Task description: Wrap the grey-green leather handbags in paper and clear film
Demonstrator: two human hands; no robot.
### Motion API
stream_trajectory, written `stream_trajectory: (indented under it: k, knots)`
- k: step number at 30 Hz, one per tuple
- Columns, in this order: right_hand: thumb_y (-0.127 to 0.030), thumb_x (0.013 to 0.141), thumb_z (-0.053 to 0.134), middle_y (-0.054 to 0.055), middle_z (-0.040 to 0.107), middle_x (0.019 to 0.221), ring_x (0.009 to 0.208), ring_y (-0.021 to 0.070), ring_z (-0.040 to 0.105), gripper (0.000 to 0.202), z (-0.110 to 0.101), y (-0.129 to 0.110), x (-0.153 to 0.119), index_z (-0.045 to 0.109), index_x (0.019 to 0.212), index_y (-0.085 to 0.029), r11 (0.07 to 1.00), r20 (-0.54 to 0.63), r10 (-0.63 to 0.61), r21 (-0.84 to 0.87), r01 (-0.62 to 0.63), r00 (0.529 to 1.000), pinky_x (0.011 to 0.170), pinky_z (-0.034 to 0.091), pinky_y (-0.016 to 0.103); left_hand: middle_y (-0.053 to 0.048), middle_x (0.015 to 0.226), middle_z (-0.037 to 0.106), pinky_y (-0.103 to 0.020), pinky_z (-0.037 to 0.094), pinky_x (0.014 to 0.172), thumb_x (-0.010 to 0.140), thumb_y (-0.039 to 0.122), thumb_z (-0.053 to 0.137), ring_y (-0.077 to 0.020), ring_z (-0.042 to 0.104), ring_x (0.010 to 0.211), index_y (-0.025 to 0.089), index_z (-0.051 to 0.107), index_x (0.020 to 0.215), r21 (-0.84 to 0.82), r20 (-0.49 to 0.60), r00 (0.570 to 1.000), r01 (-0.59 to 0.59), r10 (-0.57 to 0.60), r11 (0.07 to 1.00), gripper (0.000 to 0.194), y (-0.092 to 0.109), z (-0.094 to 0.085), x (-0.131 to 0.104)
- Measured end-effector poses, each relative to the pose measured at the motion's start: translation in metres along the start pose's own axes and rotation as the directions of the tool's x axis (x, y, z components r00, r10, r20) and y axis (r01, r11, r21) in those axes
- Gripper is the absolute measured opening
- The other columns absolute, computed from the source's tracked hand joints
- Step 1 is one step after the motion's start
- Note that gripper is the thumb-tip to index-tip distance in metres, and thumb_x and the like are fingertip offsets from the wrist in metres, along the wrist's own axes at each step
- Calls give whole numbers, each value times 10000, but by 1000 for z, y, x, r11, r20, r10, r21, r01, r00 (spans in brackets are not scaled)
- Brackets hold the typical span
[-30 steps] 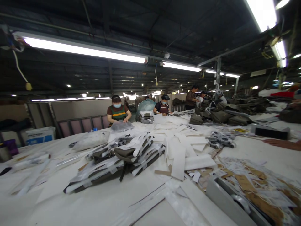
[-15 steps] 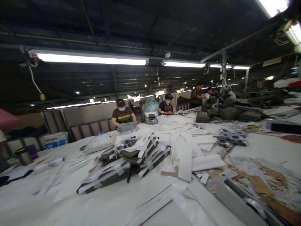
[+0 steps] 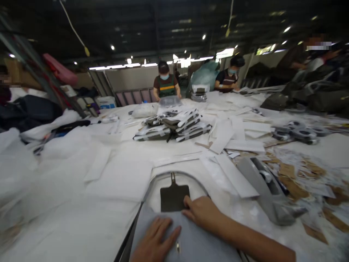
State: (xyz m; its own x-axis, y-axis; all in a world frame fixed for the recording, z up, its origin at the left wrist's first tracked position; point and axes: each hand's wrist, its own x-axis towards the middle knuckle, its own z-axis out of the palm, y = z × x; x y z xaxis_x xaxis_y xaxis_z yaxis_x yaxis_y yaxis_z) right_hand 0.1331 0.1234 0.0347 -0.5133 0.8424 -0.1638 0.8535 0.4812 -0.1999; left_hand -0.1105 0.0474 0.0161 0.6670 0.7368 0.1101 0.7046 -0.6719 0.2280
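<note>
A bag with a pale grey face (image 3: 191, 243) lies in front of me, with a thin handle (image 3: 200, 182) looping beyond it. At its top edge, a dark olive flap (image 3: 174, 198) lies flat, with a narrow tab and a small metal piece at its far end. My left hand (image 3: 155, 242) rests on the grey face, fingers spread. Curled fingers of my right hand (image 3: 203, 214) hold the flap's right edge near its lower corner; the exact grip is partly hidden. A small shiny metal fitting (image 3: 178, 247) shows beside my left hand.
A stack of wrapped dark bags (image 3: 174, 125) lies ahead, with white sheets (image 3: 231, 133) beside it. To the right are a grey tape dispenser (image 3: 268, 189), rolls of tape (image 3: 297, 131) and brown paper scraps (image 3: 289, 174). Co-workers (image 3: 167, 85) stand across the table.
The camera view has turned down and toward the left. Both my hands, the grey-faced bag and the dark flap are now in view; none showed before.
</note>
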Motion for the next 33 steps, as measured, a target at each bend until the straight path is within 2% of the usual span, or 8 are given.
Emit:
stream_trajectory:
  k: [2, 6, 10, 13, 19, 23, 27, 33]
  knots:
    - [-436, 984, 502, 92, 748, 876, 822, 283, 719, 296, -3, 0, 1, 595, 1106, -183, 999, -8, -37, -28, 37, 999, 645, 453, 298, -72, 1519, 428, -571, 428, 1093, 846, 591, 605, -360, 438, 1348, 394, 309, 1518, -27, 23, 997, 79, -78, 997, 760, 13, -4, -9]
    - [-460, 999, 466, 76, 743, 874, 819, 249, 708, 305, -7, 5, -3, 581, 1082, -189, 996, -41, -88, -33, 87, 995, 653, 422, 279, -133, 1464, 450, -608, 302, 1156, 896, 588, 545, -344, 425, 1345, 294, 388, 1492, -56, 16, 999, 49, -49, 997, 683, 20, -13, -5]
    - [-433, 973, 537, 89, 726, 946, 888, 238, 678, 267, -20, 4, 0, 591, 1039, -180, 994, -160, -102, 25, 108, 982, 743, 440, 291, -148, 1433, 454, -584, 284, 1166, 899, 582, 544, -332, 429, 1327, 250, 436, 1462, -47, -35, 999, 20, -22, 999, 662, 21, -14, -1]
    - [-370, 968, 559, 121, 700, 1108, 1027, 244, 642, 251, -32, -4, 21, 609, 1095, -159, 984, -282, -7, 168, 56, 959, 878, 444, 314, -149, 1403, 475, -568, 301, 1157, 903, 568, 546, -326, 445, 1302, 241, 469, 1437, -35, -91, 996, -8, 5, 999, 631, 22, -12, -2]
    - [-281, 946, 574, 106, 747, 1031, 977, 247, 687, 338, -48, -20, 65, 620, 1222, -91, 939, -248, 79, 343, 11, 965, 859, 511, 328, -148, 1367, 495, -536, 342, 1129, 917, 560, 523, -313, 470, 1265, 226, 486, 1422, -20, -138, 990, -37, 34, 999, 606, 20, -10, -4]
    - [-265, 978, 498, 19, 717, 1199, 1116, 198, 658, 323, -46, -28, 32, 662, 1245, -185, 896, -309, -47, 407, 177, 950, 1002, 487, 300, -146, 1346, 530, -534, 342, 1134, 921, 548, 531, -306, 509, 1234, 216, 499, 1409, -40, -183, 982, -50, 42, 998, 591, 19, -7, -5]
    - [-143, 942, 465, 26, 684, 1265, 1218, 184, 609, 365, -29, -29, -25, 692, 1225, -186, 784, -307, -354, 418, 459, 883, 1117, 422, 322, -142, 1315, 587, -492, 418, 1093, 916, 512, 564, -304, 535, 1230, 191, 545, 1344, -107, -254, 966, -77, 48, 991, 536, 17, -7, -7]
    - [-90, 948, 426, 35, 580, 1403, 1355, 166, 481, 425, 2, -23, -57, 645, 1294, -204, 784, -260, -441, 355, 510, 859, 1184, 352, 357, -128, 1186, 677, -456, 414, 1115, 922, 467, 573, -263, 616, 1146, 158, 575, 1236, -106, -347, 932, -148, 103, 983, 441, 11, -5, -11]
